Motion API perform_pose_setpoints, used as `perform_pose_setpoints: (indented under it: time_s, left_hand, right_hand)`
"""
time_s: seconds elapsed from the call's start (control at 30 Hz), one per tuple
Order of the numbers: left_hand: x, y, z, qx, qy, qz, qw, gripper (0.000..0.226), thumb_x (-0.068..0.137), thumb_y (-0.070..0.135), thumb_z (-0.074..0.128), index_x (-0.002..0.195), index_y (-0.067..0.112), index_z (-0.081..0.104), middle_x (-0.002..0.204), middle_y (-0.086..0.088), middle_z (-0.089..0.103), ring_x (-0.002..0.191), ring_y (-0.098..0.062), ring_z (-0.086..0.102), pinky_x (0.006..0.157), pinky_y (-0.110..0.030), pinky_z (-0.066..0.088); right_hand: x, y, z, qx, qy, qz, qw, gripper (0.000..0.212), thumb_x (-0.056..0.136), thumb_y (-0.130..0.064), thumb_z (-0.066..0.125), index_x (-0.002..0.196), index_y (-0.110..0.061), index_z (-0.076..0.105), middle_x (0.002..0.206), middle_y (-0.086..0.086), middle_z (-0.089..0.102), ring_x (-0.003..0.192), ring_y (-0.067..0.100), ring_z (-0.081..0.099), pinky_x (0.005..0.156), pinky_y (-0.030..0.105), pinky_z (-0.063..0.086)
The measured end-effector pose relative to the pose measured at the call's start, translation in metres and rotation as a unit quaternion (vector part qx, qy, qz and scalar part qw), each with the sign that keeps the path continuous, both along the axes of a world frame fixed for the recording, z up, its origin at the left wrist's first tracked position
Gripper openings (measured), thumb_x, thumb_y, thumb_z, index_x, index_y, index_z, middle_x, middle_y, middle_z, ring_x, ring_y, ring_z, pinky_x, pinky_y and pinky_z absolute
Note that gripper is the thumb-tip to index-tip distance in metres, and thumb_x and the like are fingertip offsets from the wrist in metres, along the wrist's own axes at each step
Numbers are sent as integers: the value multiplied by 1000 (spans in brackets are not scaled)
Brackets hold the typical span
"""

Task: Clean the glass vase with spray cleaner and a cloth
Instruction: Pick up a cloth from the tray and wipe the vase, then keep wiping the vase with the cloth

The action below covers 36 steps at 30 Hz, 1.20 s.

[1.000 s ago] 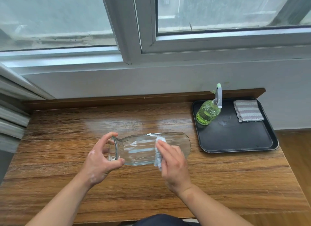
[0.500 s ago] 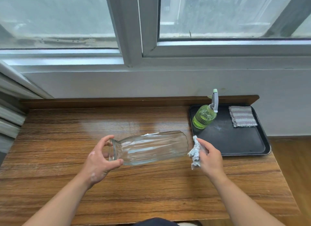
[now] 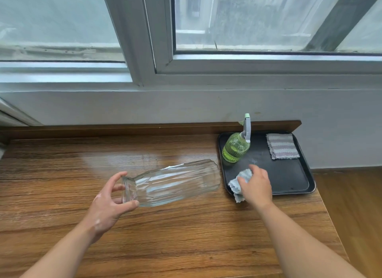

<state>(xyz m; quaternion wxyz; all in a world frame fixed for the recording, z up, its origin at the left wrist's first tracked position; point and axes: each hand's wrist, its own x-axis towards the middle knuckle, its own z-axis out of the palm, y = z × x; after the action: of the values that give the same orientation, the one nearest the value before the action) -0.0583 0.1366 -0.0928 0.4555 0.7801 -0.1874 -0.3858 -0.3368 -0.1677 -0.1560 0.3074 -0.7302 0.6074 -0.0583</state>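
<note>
Clear ribbed vase sideways, neck in left fingers; pale blue cloth in right fingers.

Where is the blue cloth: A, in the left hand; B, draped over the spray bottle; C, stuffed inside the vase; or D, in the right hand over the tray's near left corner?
D: the right hand grips the blue cloth over the near left corner of the black tray, while the left hand holds the vase by one end.
</note>
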Motion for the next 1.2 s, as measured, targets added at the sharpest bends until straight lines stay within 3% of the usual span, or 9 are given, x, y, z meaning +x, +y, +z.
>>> perform_pose_setpoints:
  time_s: [0.13,0.23,0.47,0.7,0.77,0.87,0.97,1.13,1.2]
  left_hand:
    - [2,2,1,-12,47,2,999,91,57,19,96,125,62,53,136,-2,53,102,-26,74,83,-47,64]
    - [4,2,2,-6,57,-4,998,105,43,40,102,133,59,51,135,2,52,105,-28,73,86,-50,63]
    - [2,-4,11,-9,95,34,995,86,53,65,86,132,57,54,136,-1,51,113,-30,67,83,-50,64]
    - [3,-4,14,10,108,45,993,118,44,55,96,148,29,48,135,10,56,100,-23,75,75,-44,65]
    - [5,-3,13,20,85,31,996,113,45,53,98,145,30,51,136,12,58,103,-20,74,76,-40,64]
    - [7,-5,15,38,63,12,997,88,66,25,94,142,35,51,137,13,53,103,-19,72,74,-30,61]
    - [12,-6,15,41,50,-10,998,85,70,8,91,138,40,50,134,7,53,100,-22,73,66,-25,61]
    - [16,-5,19,12,4,-23,1000,87,70,-1,88,132,46,50,129,12,49,108,-13,60,65,-18,60]
    - [20,-3,18,-6,-5,-23,1000,88,69,-5,88,131,45,50,129,14,46,108,-11,59,66,-15,59]
  right_hand:
    - [28,-31,33,-9,-164,-20,986,84,82,-35,81,152,-24,36,150,-4,47,131,13,50,107,35,42]
    - [48,-54,38,-15,-179,-7,984,94,77,-43,84,153,-31,30,152,-7,46,135,16,47,112,44,41]
    - [73,-82,36,-12,-174,27,984,58,84,-31,81,136,-25,55,112,-8,61,108,20,59,91,32,43]
    - [72,-95,38,-27,-142,70,987,27,88,-29,77,110,-21,61,106,1,62,105,30,61,87,37,47]
    - [71,-92,48,-38,-127,98,986,22,88,-25,76,101,-19,59,101,5,64,98,31,60,83,39,47]
    - [65,-80,70,-83,-98,147,981,21,84,-20,75,90,-13,56,87,10,63,82,33,58,74,43,49]
    - [58,-60,89,-127,-92,172,973,20,78,-11,73,79,-8,53,72,11,58,68,30,52,61,38,42]
    - [44,-14,104,-26,-176,149,973,28,79,-1,64,103,-13,69,66,15,59,55,17,45,56,33,40]
    - [43,7,111,28,-193,167,966,39,79,0,63,104,-28,70,58,-2,54,51,8,42,56,31,39]
